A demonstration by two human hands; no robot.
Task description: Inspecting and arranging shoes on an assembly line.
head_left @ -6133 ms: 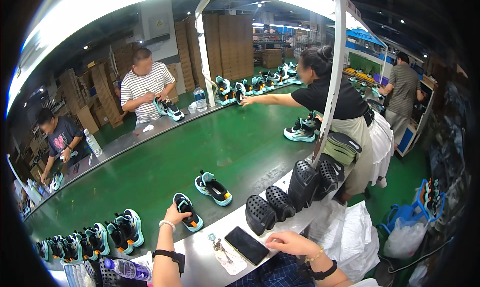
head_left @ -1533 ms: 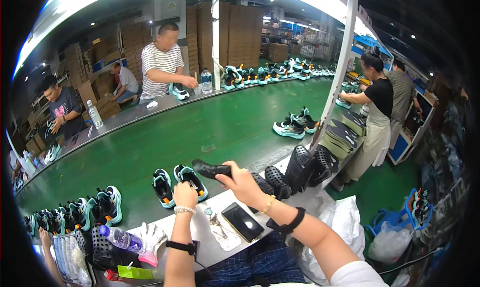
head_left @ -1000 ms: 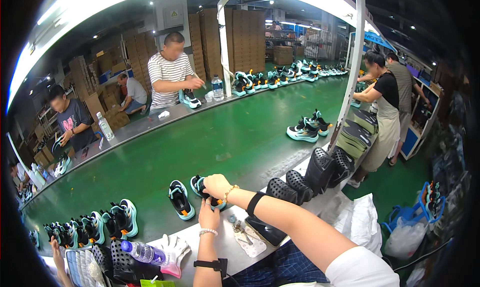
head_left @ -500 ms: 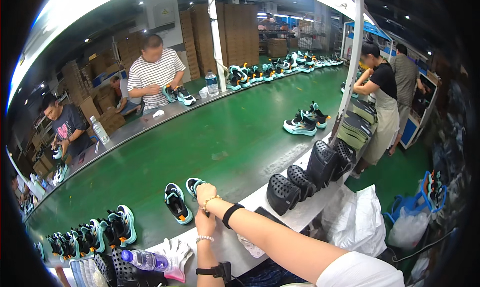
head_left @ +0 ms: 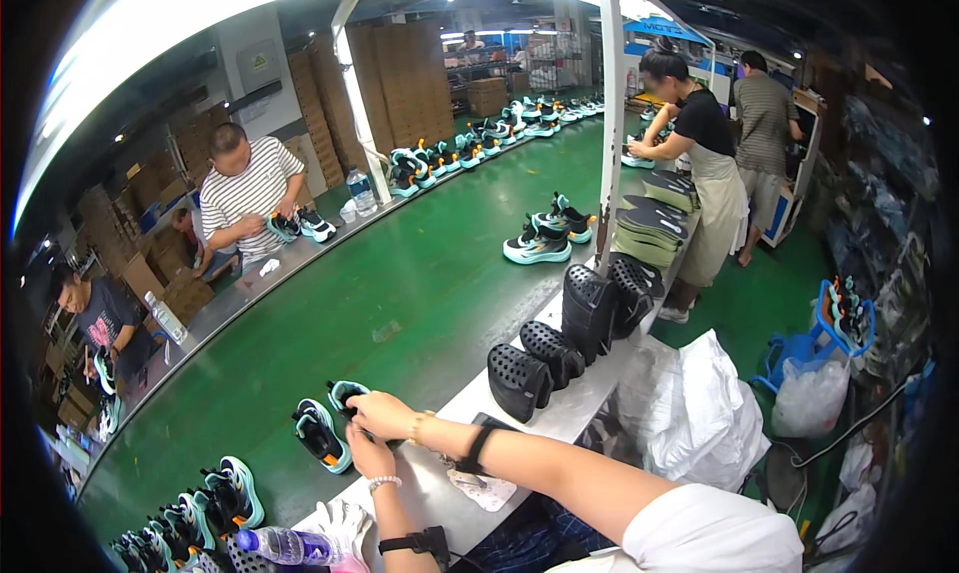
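Observation:
A black and mint-green sneaker (head_left: 344, 390) sits at the near edge of the green belt, its heel end covered by my hands. My right hand (head_left: 385, 416) is closed over that end with bent fingers. Just below it, my left hand (head_left: 370, 453) has its fingers curled at the same shoe, the fingertips partly hidden. To the left lies a matching sneaker (head_left: 322, 437), apart from both hands, its opening facing up and an orange tab at its heel.
Several sneakers (head_left: 235, 491) line the belt's near left. A purple-capped bottle (head_left: 290, 546) and white gloves (head_left: 345, 533) lie beside my left forearm. Black perforated shoe forms (head_left: 519, 381) stand on the white ledge at right. A co-worker in stripes (head_left: 250, 188) handles shoes across the green belt (head_left: 420, 293).
The view has swung right, so the scene sits farther left. My hands have moved slightly apart from each other, staying at the same sneaker.

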